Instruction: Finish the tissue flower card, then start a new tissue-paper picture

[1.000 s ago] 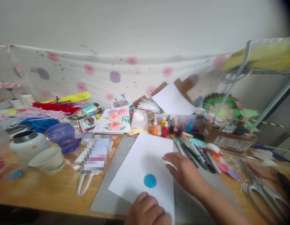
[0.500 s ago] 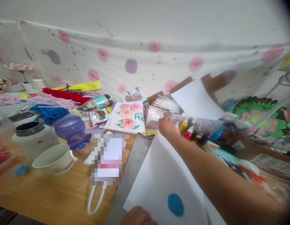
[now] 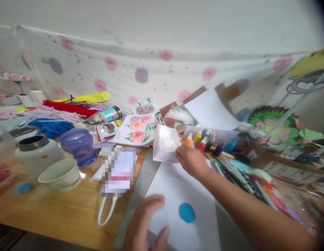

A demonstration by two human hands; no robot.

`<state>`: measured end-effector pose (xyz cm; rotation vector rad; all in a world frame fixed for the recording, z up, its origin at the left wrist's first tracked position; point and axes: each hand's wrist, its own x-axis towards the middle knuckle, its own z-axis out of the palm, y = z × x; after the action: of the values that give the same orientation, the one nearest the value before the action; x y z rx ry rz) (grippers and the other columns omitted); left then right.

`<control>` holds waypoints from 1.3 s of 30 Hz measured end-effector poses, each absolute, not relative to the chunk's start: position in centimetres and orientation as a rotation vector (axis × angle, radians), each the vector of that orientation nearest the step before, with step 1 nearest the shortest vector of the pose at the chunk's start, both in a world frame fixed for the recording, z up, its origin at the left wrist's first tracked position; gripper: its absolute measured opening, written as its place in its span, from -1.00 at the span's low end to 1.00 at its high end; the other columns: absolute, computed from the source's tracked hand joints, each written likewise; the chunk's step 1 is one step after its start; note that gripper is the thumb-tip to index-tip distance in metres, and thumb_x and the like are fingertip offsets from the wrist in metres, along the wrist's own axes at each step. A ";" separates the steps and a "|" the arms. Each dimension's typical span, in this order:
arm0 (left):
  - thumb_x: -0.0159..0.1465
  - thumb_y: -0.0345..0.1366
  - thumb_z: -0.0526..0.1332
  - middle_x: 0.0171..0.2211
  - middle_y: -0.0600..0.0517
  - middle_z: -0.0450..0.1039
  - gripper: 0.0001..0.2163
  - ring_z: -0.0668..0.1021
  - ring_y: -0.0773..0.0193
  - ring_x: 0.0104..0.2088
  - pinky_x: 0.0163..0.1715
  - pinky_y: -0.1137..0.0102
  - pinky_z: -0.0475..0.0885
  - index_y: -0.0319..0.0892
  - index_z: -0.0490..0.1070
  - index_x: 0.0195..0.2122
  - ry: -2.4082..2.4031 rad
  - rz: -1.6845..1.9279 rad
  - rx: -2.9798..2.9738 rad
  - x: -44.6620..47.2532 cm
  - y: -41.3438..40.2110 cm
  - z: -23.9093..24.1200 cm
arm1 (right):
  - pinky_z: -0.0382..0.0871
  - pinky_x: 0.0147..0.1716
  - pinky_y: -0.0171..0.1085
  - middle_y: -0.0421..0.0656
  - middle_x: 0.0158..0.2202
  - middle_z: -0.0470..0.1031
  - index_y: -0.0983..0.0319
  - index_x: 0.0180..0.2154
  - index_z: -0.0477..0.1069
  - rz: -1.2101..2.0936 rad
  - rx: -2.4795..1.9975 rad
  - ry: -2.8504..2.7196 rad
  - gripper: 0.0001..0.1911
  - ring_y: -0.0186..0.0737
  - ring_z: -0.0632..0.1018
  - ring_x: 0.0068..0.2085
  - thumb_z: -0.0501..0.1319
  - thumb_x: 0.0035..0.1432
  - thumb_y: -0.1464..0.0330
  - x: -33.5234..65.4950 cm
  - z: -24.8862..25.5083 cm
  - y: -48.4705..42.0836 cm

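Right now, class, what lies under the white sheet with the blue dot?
A grey mat shows beneath the white sheet, over the wooden table. Whatever lies under the sheet's middle is covered.

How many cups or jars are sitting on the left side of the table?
3: a paper cup nearest the front edge, a white jar with a dark rim behind it, and a purple jar to its right. Clutter may hide others.
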<state>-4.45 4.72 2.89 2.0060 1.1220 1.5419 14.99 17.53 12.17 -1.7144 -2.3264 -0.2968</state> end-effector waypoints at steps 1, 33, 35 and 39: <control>0.27 -0.25 0.11 0.10 -0.15 0.31 -0.64 0.39 0.05 0.10 0.02 0.17 0.39 -0.07 0.23 0.09 1.186 1.561 1.809 -4.2 5.2 3.7 | 0.19 -0.45 -0.33 -0.15 -0.25 0.52 0.21 -0.27 0.46 -0.287 -1.676 -2.326 -0.88 -0.24 0.53 -0.32 0.15 0.19 0.38 15.4 11.9 16.2; -0.08 -0.33 0.31 -0.23 0.00 0.46 -0.97 0.40 -0.04 -0.02 0.01 0.14 0.23 -0.07 0.51 -0.56 1.915 0.484 2.283 -0.8 18.2 13.2 | 0.34 -0.38 -0.34 -0.16 -0.35 0.52 0.23 -0.35 0.48 0.152 -1.115 -1.883 -0.89 -0.33 0.49 -0.43 0.17 0.12 0.47 21.1 8.0 12.4; -0.02 -0.33 0.25 -0.22 -0.02 0.44 -0.96 0.40 -0.01 -0.04 -0.03 0.17 0.24 -0.09 0.49 -0.57 1.950 0.472 2.317 -0.6 18.2 13.9 | 0.33 -0.38 -0.35 -0.16 -0.35 0.53 0.23 -0.35 0.48 0.168 -1.125 -1.889 -0.88 -0.34 0.49 -0.43 0.17 0.12 0.48 21.0 8.1 12.3; 0.10 -0.32 0.13 -0.22 0.00 0.46 -0.88 0.45 0.09 -0.12 -0.12 0.26 0.26 -0.11 0.45 -0.48 1.929 0.513 2.379 -1.0 17.9 15.3 | 0.33 -0.36 -0.36 -0.17 -0.33 0.53 0.22 -0.35 0.49 0.194 -1.150 -1.889 -0.88 -0.35 0.49 -0.44 0.17 0.12 0.47 21.0 8.2 12.2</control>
<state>-0.97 17.92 15.30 2.3789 1.9286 0.5134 21.03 12.23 8.18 -1.1500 -1.8886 0.1944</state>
